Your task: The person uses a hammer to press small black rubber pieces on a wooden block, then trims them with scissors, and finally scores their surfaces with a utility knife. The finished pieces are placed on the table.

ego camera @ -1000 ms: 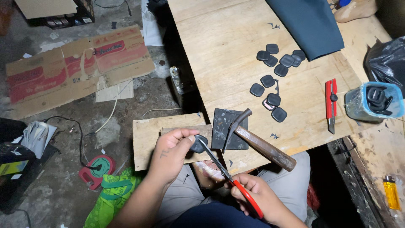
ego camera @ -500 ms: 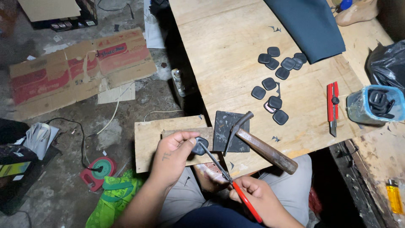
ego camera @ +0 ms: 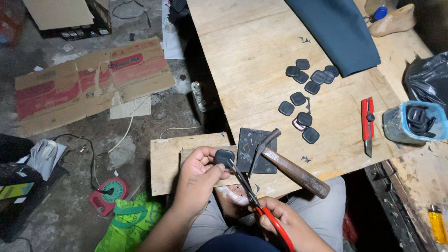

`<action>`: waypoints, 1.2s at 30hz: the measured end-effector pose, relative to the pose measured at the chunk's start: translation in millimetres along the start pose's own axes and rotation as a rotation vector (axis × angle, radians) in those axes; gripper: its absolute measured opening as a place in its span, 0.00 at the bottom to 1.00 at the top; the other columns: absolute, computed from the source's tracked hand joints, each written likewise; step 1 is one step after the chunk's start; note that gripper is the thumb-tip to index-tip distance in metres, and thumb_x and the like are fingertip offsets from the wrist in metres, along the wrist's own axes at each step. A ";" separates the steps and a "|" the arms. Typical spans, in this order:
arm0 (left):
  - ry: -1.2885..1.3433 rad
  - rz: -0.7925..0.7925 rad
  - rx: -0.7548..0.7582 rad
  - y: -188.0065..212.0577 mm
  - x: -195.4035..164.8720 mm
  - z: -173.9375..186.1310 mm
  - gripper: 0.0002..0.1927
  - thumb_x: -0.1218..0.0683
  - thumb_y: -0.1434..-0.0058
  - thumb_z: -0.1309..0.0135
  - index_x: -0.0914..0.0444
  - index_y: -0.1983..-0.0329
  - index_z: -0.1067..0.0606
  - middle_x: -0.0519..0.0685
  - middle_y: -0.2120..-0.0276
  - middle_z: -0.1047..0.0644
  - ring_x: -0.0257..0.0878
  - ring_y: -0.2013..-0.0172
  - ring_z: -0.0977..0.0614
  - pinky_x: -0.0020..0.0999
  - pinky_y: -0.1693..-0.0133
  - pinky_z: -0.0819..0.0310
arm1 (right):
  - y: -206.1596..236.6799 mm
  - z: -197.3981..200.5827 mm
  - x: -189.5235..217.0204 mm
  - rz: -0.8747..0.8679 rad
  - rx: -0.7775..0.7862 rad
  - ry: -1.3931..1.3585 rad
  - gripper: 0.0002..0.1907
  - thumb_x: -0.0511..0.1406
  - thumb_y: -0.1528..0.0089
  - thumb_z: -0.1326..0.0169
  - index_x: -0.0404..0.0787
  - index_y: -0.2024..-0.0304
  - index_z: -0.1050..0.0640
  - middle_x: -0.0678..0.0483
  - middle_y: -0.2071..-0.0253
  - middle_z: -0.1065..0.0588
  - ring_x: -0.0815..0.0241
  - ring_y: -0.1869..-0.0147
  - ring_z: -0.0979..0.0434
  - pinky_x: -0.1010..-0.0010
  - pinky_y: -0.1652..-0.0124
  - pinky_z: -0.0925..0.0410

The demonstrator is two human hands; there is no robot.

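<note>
while the left hand [ego camera: 198,179] pinches a small dark rounded-square piece [ego camera: 224,157] between thumb and fingertips, the right hand [ego camera: 280,224] is closed around the red handles of a pair of scissors [ego camera: 252,198], whose dark blades angle up to meet the lower edge of that piece. the held piece sits just above a small wooden board [ego camera: 168,163] that juts out from the front of the big plywood table [ego camera: 261,70].

just beside the piece, to its right, lies a dark square mat [ego camera: 247,142] with a hammer [ego camera: 289,168] resting across it — metal head on the mat, brown wooden handle running down and right over the table edge. farther up the table a loose group of matching dark pieces [ego camera: 305,93] is scattered, well apart from the hands; one of them shows a pinkish underside. a sheet of dark blue-grey material [ego camera: 340,32] lies at the top of the table, its lower corner near the scattered pieces.

to the right, a red utility knife [ego camera: 367,122] lies flat, and near it stands a light blue cup [ego camera: 410,123] holding more dark bits. a yellow lighter [ego camera: 437,223] sits at the far right edge — low on a rougher plank.

on the floor to the left lie flattened cardboard [ego camera: 88,84], a white cable, and a green patterned bag [ego camera: 130,224] by the person's knee.
</note>
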State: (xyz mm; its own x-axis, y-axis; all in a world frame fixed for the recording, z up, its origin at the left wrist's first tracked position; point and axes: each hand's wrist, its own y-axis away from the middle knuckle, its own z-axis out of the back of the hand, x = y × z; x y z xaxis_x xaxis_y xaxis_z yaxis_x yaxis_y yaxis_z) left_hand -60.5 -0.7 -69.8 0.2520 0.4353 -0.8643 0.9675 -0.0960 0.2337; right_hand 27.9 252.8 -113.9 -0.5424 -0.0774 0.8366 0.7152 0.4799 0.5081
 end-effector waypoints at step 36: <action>-0.099 0.017 -0.115 0.0 9.8 13.2 0.10 0.58 0.36 0.46 0.72 0.63 0.21 0.53 0.76 0.20 0.34 0.75 0.23 0.27 0.67 0.29 | 5.5 -22.7 27.5 0.237 -0.322 0.403 0.15 0.33 0.43 0.36 0.34 0.55 0.19 0.54 0.65 0.17 0.68 0.61 0.17 0.75 0.58 0.26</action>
State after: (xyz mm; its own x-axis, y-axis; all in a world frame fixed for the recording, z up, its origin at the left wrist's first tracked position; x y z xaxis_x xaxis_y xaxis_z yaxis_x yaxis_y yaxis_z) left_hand -57.8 -8.2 -84.2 0.2743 0.3435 -0.8982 0.9561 0.0031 0.2931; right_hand 26.9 233.4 -83.5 -0.1848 -0.3578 0.9153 0.9293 0.2392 0.2812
